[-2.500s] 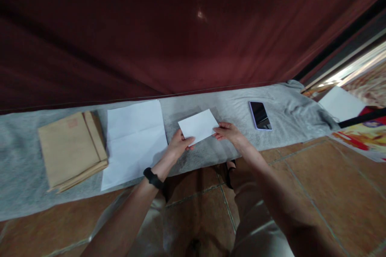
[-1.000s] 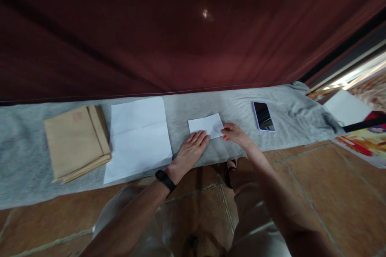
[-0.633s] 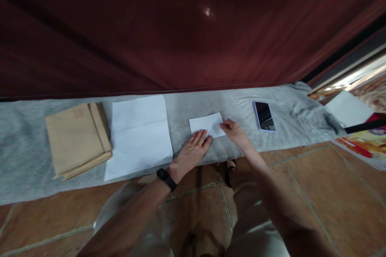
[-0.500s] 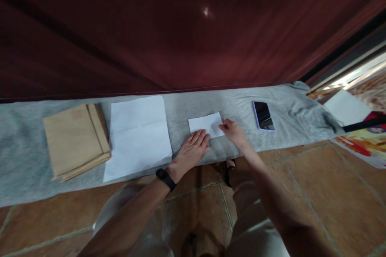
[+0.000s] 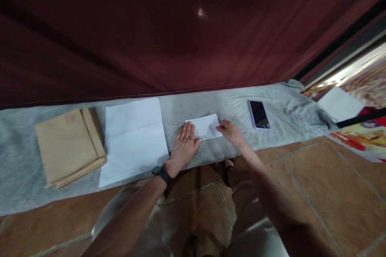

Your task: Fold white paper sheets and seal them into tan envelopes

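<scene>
A small white rectangle of folded paper [image 5: 206, 126] lies flat on the grey cloth [image 5: 181, 106] in front of me. My left hand [image 5: 184, 143] rests flat on its left end, fingers stretched out and the thumb apart. At the right edge of the paper, my right hand [image 5: 230, 131] is closed, with thumb and fingers pinching that edge. Left of my hands, a larger sheet of white paper [image 5: 134, 138] with a crease across it lies spread on the cloth. A stack of brown paper envelopes [image 5: 68, 144] touches or nearly touches the sheet's left side.
A phone [image 5: 259, 115] in a pale purple case lies to the right on the cloth. Dark red fabric [image 5: 181, 48] hangs behind the cloth-covered surface. Below is a tiled floor [image 5: 316, 184]; a colourful printed sheet [image 5: 362, 138] and a white panel [image 5: 340, 102] are at far right.
My left hand has slid left across the folded paper to its left end. The right hand keeps its pinch at the right edge. The whole view has shifted slightly.
</scene>
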{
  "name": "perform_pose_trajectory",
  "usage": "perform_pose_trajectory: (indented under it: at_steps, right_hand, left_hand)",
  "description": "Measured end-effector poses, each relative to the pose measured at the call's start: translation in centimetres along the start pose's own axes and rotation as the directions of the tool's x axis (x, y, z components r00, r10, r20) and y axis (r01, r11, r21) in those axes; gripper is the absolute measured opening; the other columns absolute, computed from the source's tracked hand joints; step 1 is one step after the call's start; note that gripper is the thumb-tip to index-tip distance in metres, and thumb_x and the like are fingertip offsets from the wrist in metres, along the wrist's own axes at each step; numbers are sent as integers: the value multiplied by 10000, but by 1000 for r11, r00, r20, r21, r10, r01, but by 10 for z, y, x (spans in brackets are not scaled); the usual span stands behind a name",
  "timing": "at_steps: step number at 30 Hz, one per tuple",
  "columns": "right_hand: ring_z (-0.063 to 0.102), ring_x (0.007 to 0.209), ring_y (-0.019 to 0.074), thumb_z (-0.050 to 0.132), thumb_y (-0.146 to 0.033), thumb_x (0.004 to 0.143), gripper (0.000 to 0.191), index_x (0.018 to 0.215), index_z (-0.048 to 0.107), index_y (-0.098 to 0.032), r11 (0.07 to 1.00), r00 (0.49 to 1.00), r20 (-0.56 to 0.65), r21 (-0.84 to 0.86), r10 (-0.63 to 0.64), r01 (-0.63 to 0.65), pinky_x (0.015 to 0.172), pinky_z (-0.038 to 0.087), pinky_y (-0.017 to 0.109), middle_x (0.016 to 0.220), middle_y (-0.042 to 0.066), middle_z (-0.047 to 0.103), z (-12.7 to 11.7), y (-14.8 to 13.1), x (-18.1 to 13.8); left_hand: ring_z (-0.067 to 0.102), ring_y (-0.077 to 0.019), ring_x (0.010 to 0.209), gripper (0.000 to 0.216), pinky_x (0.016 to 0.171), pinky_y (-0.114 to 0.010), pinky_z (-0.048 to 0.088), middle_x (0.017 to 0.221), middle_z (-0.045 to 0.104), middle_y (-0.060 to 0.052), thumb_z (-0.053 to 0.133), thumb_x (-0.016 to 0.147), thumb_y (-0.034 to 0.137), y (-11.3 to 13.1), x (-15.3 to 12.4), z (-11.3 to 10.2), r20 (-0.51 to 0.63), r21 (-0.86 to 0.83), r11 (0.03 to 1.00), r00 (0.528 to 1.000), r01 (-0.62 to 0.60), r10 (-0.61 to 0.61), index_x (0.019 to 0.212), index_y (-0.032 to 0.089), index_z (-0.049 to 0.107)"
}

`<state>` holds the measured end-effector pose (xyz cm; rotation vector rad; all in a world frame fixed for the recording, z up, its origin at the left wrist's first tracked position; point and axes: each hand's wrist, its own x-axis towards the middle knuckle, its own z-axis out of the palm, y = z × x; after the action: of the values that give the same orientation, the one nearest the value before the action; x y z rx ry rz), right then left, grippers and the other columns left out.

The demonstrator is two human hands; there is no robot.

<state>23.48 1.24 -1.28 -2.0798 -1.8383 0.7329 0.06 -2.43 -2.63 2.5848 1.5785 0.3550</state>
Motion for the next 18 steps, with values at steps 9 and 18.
perform_pose_trajectory:
  at_steps: [9, 18]
  right_hand:
    - [678, 930, 229, 561, -258, 941, 292, 1202, 665, -179, 999, 992, -127, -53, -18, 12, 827, 499, 303, 1030, 94, 731, -1, -5, -9]
    - [393, 1455, 244, 384, -317, 1045, 468, 1478, 511, -196, 860, 873, -18, -184, -487, 476, 1215, 297, 436, 1587, 96, 426, 36, -28, -22]
  left_hand:
    - [321, -325, 1503, 657, 1226, -494, 266, 1599, 355, -229, 383, 1009, 443, -2, 4, 1, 14, 16, 1000, 1000, 4, -4, 1510, 17, 387]
    - [330, -331, 1498, 595, 1202, -537, 290, 1598, 372, -204, 328, 1023, 388, -1, 6, 0, 0, -27, 999, 1000, 26, -26, 1518, 63, 391]
